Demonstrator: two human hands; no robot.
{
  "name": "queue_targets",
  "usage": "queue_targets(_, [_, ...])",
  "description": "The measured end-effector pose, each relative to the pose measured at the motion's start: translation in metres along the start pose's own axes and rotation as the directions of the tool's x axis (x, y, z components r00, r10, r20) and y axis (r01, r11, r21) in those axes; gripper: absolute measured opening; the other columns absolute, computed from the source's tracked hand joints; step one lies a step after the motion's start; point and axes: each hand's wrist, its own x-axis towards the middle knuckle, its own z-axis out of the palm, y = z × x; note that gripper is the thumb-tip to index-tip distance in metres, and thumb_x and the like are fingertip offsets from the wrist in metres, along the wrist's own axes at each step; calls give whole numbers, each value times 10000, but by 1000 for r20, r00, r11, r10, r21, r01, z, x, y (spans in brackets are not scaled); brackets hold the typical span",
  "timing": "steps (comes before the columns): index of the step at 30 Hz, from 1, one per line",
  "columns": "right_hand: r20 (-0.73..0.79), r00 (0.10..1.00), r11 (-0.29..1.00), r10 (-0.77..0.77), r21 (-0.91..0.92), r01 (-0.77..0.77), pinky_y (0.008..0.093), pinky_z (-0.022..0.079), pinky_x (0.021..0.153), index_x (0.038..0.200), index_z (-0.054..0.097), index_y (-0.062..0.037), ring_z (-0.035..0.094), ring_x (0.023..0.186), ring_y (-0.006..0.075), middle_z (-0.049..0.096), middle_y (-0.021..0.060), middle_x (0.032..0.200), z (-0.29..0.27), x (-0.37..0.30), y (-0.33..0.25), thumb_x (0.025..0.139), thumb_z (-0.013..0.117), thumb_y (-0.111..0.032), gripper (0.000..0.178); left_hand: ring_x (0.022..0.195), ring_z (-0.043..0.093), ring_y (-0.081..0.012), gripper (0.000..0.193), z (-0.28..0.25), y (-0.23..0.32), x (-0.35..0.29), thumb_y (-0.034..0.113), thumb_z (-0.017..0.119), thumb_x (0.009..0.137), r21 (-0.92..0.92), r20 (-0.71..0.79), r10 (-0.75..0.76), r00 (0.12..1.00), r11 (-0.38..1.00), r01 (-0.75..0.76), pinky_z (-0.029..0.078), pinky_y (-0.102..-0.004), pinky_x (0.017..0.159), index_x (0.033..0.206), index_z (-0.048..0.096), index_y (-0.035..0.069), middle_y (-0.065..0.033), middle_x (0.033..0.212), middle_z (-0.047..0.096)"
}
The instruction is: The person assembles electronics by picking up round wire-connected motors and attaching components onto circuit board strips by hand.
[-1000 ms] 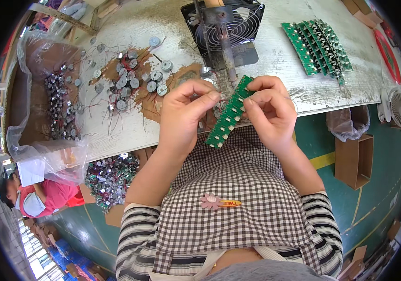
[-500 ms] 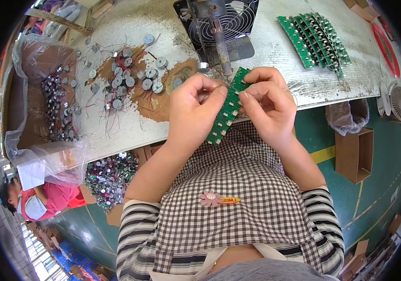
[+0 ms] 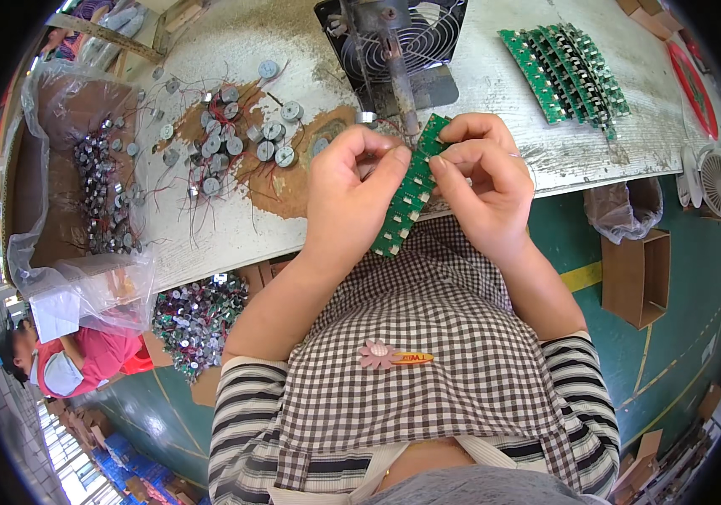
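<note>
A long green circuit board [image 3: 417,187] with a row of small white parts along it is held tilted between my hands, below a metal rod. My left hand [image 3: 353,181] is closed, thumb and forefinger pinching at the board's left edge; any wire between them is hidden. My right hand [image 3: 488,183] is closed on the board's upper right side, its thumb and bent fingers against the edge. Near its outer side a thin wire curves. Just beyond my left fingers is a small round silver motor [image 3: 366,118] with thin wires.
An upright metal rod [image 3: 396,71] stands before a black fan [image 3: 428,38]. Loose motors [image 3: 221,143] with red wires lie left; more fill a plastic-lined box [image 3: 36,202]. Stacked green boards [image 3: 558,71] lie right, near a white fan [image 3: 720,185]. A person [image 3: 82,362] sits at lower left.
The board has shifted slightly upward toward the metal rod, and both hands have moved a little with it. The grip looks the same.
</note>
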Motion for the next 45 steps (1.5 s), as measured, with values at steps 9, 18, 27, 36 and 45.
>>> queue_targets(9, [-12,999,998,45,41,-44,195,468,521,782,597,24,596,658,106,575,144,970,3,-3,-2,762,642,64,63,712,572,-50,34,-1,-4,-3,23,598,870,96,-3,-16,1000,995,16,469,-183,637,879,571,4,-26,852,619])
queue_targets(18, [-27,994,991,105,83,-103,199,485,525,782,595,32,596,660,95,566,138,975,3,-5,-5,770,641,63,57,721,573,-51,41,1,-5,-4,22,597,872,76,-3,3,1000,997,-3,470,-183,646,880,563,1,-31,855,621])
queue_targets(27, [-36,994,990,105,96,-101,196,487,519,786,594,34,594,656,98,563,137,972,5,-5,-4,768,639,70,60,732,570,-50,50,0,-6,-4,22,609,864,47,-14,16,1000,999,-15,469,-189,655,874,564,4,-29,863,620])
queue_targets(36, [30,999,999,-17,-39,18,195,484,527,775,595,35,575,665,100,560,132,964,1,3,-4,767,643,66,57,660,519,-25,80,3,0,-2,30,628,832,23,-56,77,995,997,-76,428,-184,571,815,562,-13,-16,784,604])
queue_targets(45, [-10,982,972,187,148,-183,200,506,552,804,557,42,590,695,101,543,142,984,4,-13,-7,787,634,56,79,769,545,-40,68,0,-1,-11,27,623,853,153,6,5,1000,988,-5,446,-186,687,862,559,4,-28,880,619])
